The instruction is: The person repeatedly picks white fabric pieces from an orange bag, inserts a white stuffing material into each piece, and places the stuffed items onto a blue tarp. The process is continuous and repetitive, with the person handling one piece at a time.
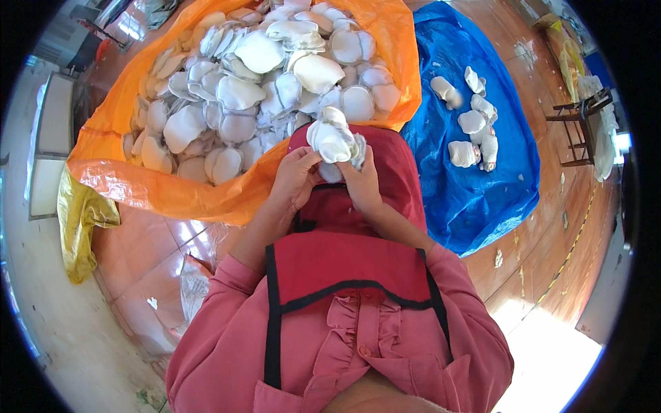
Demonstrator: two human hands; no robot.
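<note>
Above my lap, both hands hold a small bunch of white rounded padded pieces (332, 140), with grey-white edges. My left hand (297, 172) has its fingers closed at the lower left of the bunch. From the right, my right hand (362, 180) grips it with the thumb across the front; part of its fingers is hidden behind the pieces. Just beyond my hands lies a large heap of similar white pads (237, 93), oval and overlapping, in an open orange plastic sack (155, 196).
Right of my knees, a blue plastic sheet (475, 206) bears several rolled white bundles (472, 122). A wooden stool (582, 131) stands at the far right. Left are a yellow sack (86, 217) and a pale wall (76, 323). My red apron (351, 265) covers my lap.
</note>
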